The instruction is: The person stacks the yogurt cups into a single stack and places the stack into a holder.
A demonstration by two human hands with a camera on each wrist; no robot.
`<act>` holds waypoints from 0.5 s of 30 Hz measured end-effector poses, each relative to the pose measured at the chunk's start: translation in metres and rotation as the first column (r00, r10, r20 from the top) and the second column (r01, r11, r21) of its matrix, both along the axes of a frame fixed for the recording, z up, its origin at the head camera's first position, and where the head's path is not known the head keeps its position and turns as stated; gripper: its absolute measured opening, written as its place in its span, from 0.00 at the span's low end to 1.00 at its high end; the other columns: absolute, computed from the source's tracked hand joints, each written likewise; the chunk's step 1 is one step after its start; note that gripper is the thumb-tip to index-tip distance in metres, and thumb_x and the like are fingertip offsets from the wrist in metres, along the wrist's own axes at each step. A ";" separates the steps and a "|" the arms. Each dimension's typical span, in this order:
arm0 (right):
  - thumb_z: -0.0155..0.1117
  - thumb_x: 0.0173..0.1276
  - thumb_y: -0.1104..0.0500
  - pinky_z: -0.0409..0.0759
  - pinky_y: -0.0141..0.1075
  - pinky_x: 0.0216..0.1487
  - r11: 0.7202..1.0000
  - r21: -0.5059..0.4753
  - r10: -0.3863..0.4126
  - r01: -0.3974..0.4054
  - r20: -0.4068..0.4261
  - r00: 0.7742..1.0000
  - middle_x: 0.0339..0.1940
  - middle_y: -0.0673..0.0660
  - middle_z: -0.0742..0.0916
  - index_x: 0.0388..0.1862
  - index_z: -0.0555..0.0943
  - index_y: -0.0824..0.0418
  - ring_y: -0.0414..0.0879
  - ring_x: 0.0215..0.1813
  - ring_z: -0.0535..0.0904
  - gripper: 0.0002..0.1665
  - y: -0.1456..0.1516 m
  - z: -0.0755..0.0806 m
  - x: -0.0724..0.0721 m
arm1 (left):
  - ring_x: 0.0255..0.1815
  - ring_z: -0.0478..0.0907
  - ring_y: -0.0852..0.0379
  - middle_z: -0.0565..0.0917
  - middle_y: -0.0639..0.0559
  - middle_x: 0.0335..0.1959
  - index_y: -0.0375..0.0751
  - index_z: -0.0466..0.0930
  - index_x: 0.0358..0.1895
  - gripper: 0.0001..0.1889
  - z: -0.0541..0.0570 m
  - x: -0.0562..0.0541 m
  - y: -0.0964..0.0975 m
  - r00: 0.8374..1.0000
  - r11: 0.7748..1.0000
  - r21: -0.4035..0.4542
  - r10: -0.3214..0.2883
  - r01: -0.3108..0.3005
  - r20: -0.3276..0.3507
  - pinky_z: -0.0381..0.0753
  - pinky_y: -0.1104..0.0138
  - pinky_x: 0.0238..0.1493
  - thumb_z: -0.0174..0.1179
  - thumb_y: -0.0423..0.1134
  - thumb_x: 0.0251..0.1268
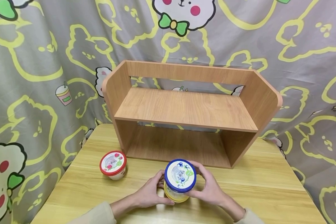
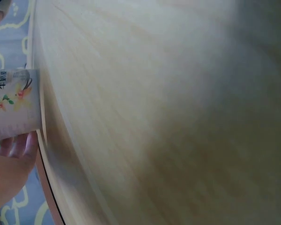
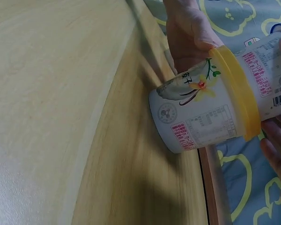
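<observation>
In the head view, a round tub with a blue lid (image 1: 180, 175) and blueberry print sits on top of a tub with a yellow lid (image 1: 174, 196). My left hand (image 1: 149, 193) holds the yellow-lidded tub from the left, thumb in front and fingers behind. From the right, my right hand (image 1: 210, 187) grips the blue-lidded tub between thumb and fingers. The right wrist view gives the white side of the yellow-lidded tub (image 3: 194, 110), printed with a vanilla flower, its base close to the table.
A red-lidded tub (image 1: 113, 165) stands on the wooden table (image 1: 81, 186) to the left. Behind the hands is a two-tier wooden shelf (image 1: 184, 107) with raised sides. A patterned curtain (image 1: 72, 62) hangs around the table's back and sides.
</observation>
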State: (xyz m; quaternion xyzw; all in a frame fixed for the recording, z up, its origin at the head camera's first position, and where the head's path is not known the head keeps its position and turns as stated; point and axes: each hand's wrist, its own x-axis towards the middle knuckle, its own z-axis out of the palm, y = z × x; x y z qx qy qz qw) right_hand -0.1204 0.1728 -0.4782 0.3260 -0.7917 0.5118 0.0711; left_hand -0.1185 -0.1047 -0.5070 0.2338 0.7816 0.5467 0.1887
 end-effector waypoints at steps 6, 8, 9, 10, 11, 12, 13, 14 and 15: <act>0.89 0.48 0.59 0.83 0.38 0.65 1.000 -0.003 -0.005 0.005 -0.008 1.000 0.68 0.55 0.85 0.78 0.69 0.55 0.39 0.64 0.83 0.58 0.000 0.000 0.000 | 0.65 0.79 0.61 0.79 0.55 0.67 0.52 0.63 0.75 0.47 0.000 0.000 0.000 1.000 1.000 0.003 -0.002 0.002 0.000 0.81 0.70 0.68 0.82 0.49 0.54; 0.89 0.49 0.59 0.83 0.37 0.65 1.000 -0.004 -0.002 0.002 -0.010 1.000 0.68 0.55 0.85 0.78 0.69 0.55 0.39 0.64 0.83 0.58 0.000 0.000 0.000 | 0.65 0.79 0.61 0.79 0.55 0.67 0.53 0.63 0.75 0.47 0.000 0.000 0.000 1.000 1.000 0.007 -0.005 0.005 -0.002 0.81 0.70 0.68 0.82 0.48 0.54; 0.88 0.49 0.59 0.83 0.37 0.65 1.000 -0.004 0.001 -0.001 -0.013 1.000 0.69 0.55 0.84 0.78 0.68 0.55 0.39 0.64 0.83 0.58 0.000 -0.001 0.000 | 0.65 0.79 0.61 0.79 0.55 0.67 0.53 0.63 0.75 0.47 0.000 0.000 0.000 1.000 1.000 0.010 -0.006 0.006 -0.002 0.81 0.70 0.68 0.82 0.48 0.54; 0.88 0.49 0.59 0.83 0.37 0.65 1.000 -0.003 0.004 -0.004 -0.016 1.000 0.69 0.55 0.84 0.78 0.68 0.56 0.39 0.64 0.83 0.58 0.000 -0.001 0.000 | 0.65 0.79 0.62 0.79 0.55 0.67 0.53 0.63 0.75 0.47 0.000 0.000 0.000 1.000 1.000 0.013 -0.007 0.007 -0.003 0.81 0.70 0.68 0.82 0.48 0.54; 0.88 0.49 0.59 0.83 0.37 0.65 1.000 -0.003 0.007 -0.007 -0.018 1.000 0.69 0.55 0.84 0.79 0.68 0.56 0.39 0.64 0.83 0.59 0.001 -0.001 0.000 | 0.65 0.79 0.62 0.79 0.55 0.67 0.52 0.63 0.75 0.47 0.000 -0.001 0.000 1.000 1.000 0.016 -0.008 0.009 -0.003 0.81 0.70 0.68 0.82 0.48 0.54; 0.88 0.49 0.59 0.83 0.37 0.65 1.000 -0.002 0.009 -0.009 -0.019 1.000 0.69 0.55 0.84 0.79 0.67 0.56 0.39 0.64 0.83 0.59 0.002 -0.002 0.000 | 0.65 0.79 0.62 0.79 0.55 0.68 0.52 0.63 0.75 0.47 0.000 -0.001 0.000 1.000 1.000 0.019 -0.009 0.009 -0.003 0.81 0.70 0.68 0.82 0.48 0.54; 0.88 0.49 0.59 0.83 0.37 0.65 1.000 -0.002 0.010 -0.010 -0.016 1.000 0.69 0.55 0.84 0.79 0.67 0.56 0.39 0.64 0.83 0.59 0.002 -0.002 0.000 | 0.64 0.79 0.62 0.79 0.55 0.68 0.52 0.63 0.75 0.47 0.000 -0.001 0.000 1.000 1.000 0.021 -0.010 0.010 -0.003 0.82 0.70 0.68 0.82 0.48 0.54; 0.88 0.49 0.59 0.83 0.37 0.65 1.000 -0.002 0.009 -0.009 -0.014 1.000 0.69 0.55 0.84 0.79 0.67 0.56 0.39 0.64 0.82 0.59 0.003 -0.002 0.001 | 0.64 0.79 0.62 0.79 0.55 0.68 0.51 0.63 0.75 0.47 -0.001 -0.001 0.000 1.000 1.000 0.021 -0.010 0.010 -0.002 0.82 0.70 0.68 0.82 0.47 0.54; 0.88 0.49 0.59 0.83 0.37 0.65 1.000 -0.002 0.007 -0.007 -0.011 1.000 0.69 0.54 0.83 0.79 0.67 0.56 0.39 0.63 0.82 0.59 0.005 -0.002 0.001 | 0.64 0.79 0.62 0.79 0.54 0.68 0.51 0.63 0.75 0.47 -0.001 -0.001 0.000 1.000 1.000 0.022 -0.009 0.009 -0.001 0.82 0.70 0.68 0.82 0.47 0.54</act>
